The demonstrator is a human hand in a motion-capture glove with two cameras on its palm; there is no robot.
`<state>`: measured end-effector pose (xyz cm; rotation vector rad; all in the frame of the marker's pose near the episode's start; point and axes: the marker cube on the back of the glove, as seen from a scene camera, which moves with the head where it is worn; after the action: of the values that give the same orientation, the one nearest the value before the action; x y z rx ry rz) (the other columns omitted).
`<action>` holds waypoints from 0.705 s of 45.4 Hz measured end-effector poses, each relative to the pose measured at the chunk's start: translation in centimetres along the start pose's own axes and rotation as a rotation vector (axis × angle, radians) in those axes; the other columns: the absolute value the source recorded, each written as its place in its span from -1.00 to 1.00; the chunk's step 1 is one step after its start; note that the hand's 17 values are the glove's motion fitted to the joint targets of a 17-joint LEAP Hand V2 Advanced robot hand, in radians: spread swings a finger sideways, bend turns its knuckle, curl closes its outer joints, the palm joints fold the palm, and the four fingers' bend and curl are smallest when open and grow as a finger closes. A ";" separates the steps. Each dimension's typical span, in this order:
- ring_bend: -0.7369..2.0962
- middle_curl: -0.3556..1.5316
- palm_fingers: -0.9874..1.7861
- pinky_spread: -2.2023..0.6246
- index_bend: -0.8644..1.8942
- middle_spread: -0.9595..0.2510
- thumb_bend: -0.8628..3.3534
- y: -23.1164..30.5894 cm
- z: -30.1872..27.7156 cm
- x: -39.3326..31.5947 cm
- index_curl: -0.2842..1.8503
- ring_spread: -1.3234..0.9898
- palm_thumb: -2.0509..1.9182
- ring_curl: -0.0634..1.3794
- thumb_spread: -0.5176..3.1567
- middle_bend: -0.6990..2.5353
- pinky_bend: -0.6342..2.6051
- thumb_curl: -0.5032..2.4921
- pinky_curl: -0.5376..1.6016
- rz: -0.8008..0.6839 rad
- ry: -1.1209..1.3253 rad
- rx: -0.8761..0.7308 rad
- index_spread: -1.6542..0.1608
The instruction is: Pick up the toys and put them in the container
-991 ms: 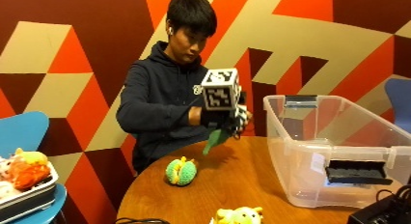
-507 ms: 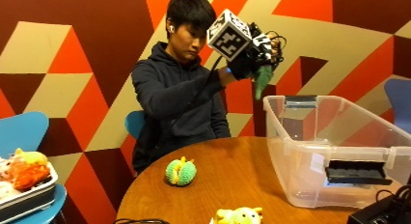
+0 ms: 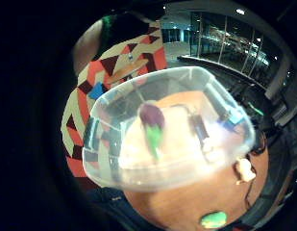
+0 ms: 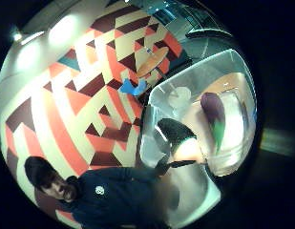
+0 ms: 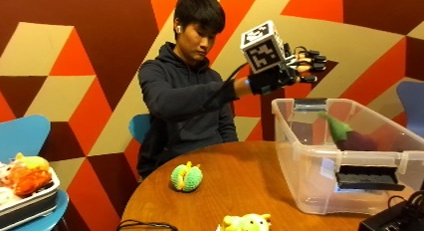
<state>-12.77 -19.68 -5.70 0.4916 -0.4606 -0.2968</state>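
My gloved right hand [image 5: 285,71] hovers above the near-left corner of the clear plastic container [image 5: 298,156], fingers stretched out and holding nothing. A purple and green eggplant toy [image 5: 344,134] is inside the container, tilted, below the hand. The little finger side palm view looks down on the eggplant toy [image 3: 153,127] within the container's rim [image 3: 105,159]; the thumb side view shows the toy [image 4: 214,117] too. A green and yellow crochet toy [image 5: 187,176] lies on the round wooden table [image 5: 252,191]. A yellow toy [image 5: 246,222] sits at the table's front edge.
A blue chair at the left carries a tray [image 5: 26,206] of orange and yellow toys. A black device [image 5: 397,218] sits at the table's right front. A black cable [image 5: 142,224] lies at the front edge. Another blue chair [image 5: 412,104] stands behind the container.
The hand lifted the eggplant toy up from above the table, carried it right over the container and let go. The toy is now inside the container and the fingers have spread.
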 end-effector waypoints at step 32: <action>-0.40 -0.32 -0.53 0.57 -0.29 0.58 -0.59 28.8 -4.2 19.2 -0.46 0.14 0.25 -0.66 -0.07 -0.51 -0.19 -0.39 -0.17 0.416 0.700 -0.969 0.55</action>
<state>10.43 -1.11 12.48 -0.4559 0.2893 0.0828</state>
